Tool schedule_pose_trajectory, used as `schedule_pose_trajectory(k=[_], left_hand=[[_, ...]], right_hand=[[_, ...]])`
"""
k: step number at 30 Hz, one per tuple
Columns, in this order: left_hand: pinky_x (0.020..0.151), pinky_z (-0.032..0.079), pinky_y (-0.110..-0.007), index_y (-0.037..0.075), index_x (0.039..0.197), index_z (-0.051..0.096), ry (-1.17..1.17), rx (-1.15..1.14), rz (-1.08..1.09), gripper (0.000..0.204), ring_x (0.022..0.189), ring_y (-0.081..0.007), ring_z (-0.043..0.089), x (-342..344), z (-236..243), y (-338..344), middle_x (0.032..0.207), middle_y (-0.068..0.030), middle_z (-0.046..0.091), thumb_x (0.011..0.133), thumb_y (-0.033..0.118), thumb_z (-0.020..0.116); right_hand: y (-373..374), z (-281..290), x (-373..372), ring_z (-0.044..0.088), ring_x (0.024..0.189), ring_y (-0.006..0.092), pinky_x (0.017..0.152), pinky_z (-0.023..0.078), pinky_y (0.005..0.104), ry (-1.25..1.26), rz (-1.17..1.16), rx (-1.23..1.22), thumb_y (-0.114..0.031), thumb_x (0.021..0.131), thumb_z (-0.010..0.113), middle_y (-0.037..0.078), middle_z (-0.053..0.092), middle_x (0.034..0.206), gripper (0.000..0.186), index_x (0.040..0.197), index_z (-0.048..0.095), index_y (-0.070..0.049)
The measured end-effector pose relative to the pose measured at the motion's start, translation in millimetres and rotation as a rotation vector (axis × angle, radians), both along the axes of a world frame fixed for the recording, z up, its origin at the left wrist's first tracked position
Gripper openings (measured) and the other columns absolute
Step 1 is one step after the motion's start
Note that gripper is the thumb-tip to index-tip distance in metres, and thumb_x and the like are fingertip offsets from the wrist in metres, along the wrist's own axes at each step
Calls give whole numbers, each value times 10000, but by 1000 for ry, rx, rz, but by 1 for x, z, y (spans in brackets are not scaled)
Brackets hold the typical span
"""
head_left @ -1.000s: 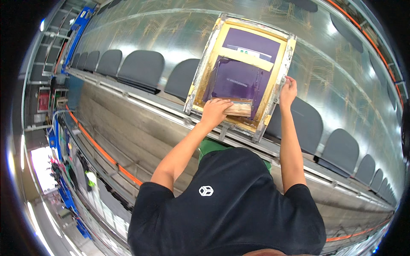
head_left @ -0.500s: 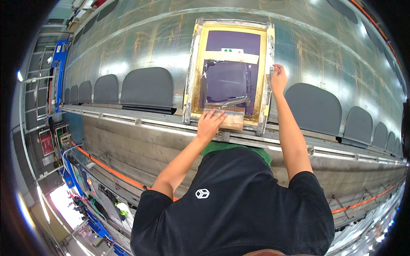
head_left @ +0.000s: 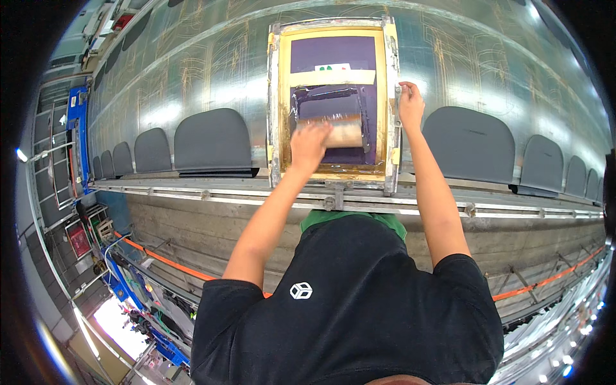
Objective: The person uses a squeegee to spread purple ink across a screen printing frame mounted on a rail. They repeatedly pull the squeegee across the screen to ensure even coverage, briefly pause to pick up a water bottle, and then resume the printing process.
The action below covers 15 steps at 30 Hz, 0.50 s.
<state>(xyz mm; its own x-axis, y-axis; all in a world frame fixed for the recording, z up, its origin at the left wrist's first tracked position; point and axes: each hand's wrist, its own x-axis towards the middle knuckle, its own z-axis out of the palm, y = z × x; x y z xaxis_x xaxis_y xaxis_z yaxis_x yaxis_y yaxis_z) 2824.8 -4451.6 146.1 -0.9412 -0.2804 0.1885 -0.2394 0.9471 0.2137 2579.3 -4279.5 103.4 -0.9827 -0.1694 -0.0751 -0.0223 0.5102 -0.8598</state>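
Note:
A screen-printing frame (head_left: 391, 70) with yellow edging and purple mesh lies on the long table in front of me. My left hand (head_left: 309, 146) is closed on the left end of a wooden squeegee (head_left: 346, 136), slightly blurred, which rests across the middle of the mesh. Dark glossy ink (head_left: 296, 102) borders the rectangle around the squeegee. On the frame's right side, my right hand (head_left: 411, 108) has its fingers closed on the outer edge. A pale tape strip (head_left: 332, 77) crosses the mesh beyond the ink.
Dark grey rounded panels (head_left: 213, 141) lie in a row along the table to the left, and more panels (head_left: 468, 144) continue to the right. A metal rail (head_left: 256, 197) runs along the table's near edge, between my body and the frame.
The squeegee has moved from the near end of the mesh away from me to its middle, with my left hand on it. My right hand stays at the frame's right edge.

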Motion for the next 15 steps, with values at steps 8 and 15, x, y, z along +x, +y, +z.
schedule_pose_trajectory(k=[8, 15], left_hand=[[781, 559, -422, 247, 1109, 745, -26, 240, 16, 369, 930, -289, 701, -47, 14, -46, 1033, -46, 734, 801, 63, 660], [899, 493, -443, 199, 1076, 727, -76, 100, 54, 368, 1089, -249, 646, -23, 5, -21, 1133, -23, 711, 784, -1, 625]], right_hand=[[-3, 6, -4, 612, 682, 352, 669, 444, 463, 40, 0, -23, -211, 982, 535, 192, 615, 703, 188, 1051, 681, -115], [-1, 2, -6, 619, 737, 364, 725, 458, 463, 26, 3, -33, -240, 986, 528, 186, 639, 756, 203, 1076, 670, -127]])
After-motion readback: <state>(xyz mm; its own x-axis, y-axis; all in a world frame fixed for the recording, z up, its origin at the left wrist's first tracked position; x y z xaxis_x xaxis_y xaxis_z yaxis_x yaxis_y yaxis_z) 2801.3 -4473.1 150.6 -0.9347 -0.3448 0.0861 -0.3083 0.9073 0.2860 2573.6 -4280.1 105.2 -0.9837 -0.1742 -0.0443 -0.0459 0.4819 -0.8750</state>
